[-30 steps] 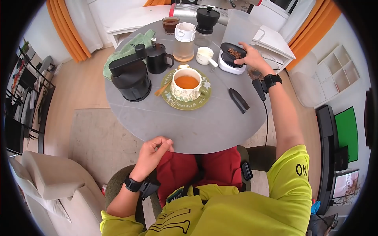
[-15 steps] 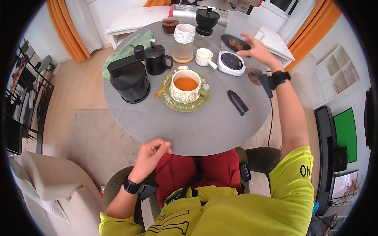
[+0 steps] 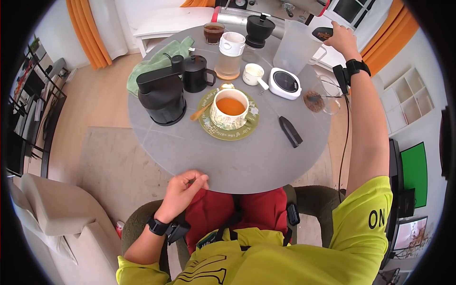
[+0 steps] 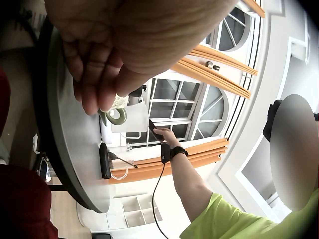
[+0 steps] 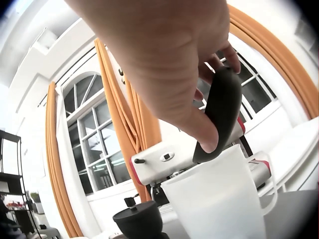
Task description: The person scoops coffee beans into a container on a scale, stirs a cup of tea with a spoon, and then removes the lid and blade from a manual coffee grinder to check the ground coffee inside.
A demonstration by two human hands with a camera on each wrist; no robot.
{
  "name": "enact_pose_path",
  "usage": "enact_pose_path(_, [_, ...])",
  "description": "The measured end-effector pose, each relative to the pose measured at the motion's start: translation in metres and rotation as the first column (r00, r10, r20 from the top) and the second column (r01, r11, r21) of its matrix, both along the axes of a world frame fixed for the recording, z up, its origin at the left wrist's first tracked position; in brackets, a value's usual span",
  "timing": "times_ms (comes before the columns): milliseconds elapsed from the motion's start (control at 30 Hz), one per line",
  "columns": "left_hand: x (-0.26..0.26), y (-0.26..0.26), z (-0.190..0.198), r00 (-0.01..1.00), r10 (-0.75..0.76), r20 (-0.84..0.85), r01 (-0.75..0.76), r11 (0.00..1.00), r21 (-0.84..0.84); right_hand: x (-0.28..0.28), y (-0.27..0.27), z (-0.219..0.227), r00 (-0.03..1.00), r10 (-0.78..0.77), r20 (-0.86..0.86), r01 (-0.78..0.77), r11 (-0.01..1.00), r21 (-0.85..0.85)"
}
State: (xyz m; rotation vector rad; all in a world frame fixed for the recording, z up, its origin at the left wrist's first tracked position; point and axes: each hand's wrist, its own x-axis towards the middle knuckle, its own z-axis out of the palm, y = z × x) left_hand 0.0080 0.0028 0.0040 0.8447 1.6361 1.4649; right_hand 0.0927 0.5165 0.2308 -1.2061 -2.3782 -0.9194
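My right hand (image 3: 343,40) pinches a small black oval dish (image 3: 323,33) between thumb and fingers, with brown coffee beans lying in it. The dish is raised at the table's back right, and in the right wrist view it overlaps the rim of a translucent plastic pitcher (image 5: 214,194). A white scale (image 3: 285,84) with a round black top stands in front of the pitcher with nothing on it. My left hand (image 3: 184,189) rests at the table's front edge, fingers loosely curled and holding nothing. Nearest to it is a cup of orange-brown drink (image 3: 231,106) on a green saucer (image 3: 223,133).
Right of the scale stands a clear glass (image 3: 314,100) with brown contents. A black handheld tool (image 3: 289,131) lies at the right. Black kettle (image 3: 161,102), black pot (image 3: 195,76), green cloth (image 3: 159,61), white-topped bottle (image 3: 230,57), white scoop (image 3: 253,73) and manual grinder (image 3: 260,31) crowd the back.
My right hand has lifted the dish of beans off the scale and carried it up, back and to the right, past the pitcher. The left hand stays in place.
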Motion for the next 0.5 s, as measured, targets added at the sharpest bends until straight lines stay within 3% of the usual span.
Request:
enact_pose_path(233, [-0.001,0.0,-0.001,1.0,-0.01,-0.024,0.01,1.0,0.018,-0.005,-0.005,-0.002,0.988,0.032,0.149,-0.055,0.987,0.154])
enact_pose_path(367, [-0.003,-0.001,0.001,0.997,-0.056,0.056,0.06,0.996,-0.072,-0.001,-0.001,-0.004,0.994,0.039,0.1,-0.054,0.986,0.16])
enact_pose_path(433, [-0.001,0.0,-0.002,1.0,-0.003,-0.008,0.003,1.0,0.0,0.003,0.006,-0.009,0.948,0.17,-0.269,-0.209,0.97,-0.125])
enact_pose_path(467, [-0.001,0.0,-0.002,1.0,-0.004,-0.007,0.004,1.0,-0.001,0.004,0.007,-0.015,0.948,0.169,-0.269,-0.209,0.97,-0.126])
enact_pose_path(500, [-0.001,0.0,-0.002,1.0,-0.007,-0.003,0.007,1.0,0.001,0.006,0.007,-0.023,0.9,0.234,-0.368,-0.334,0.912,-0.239])
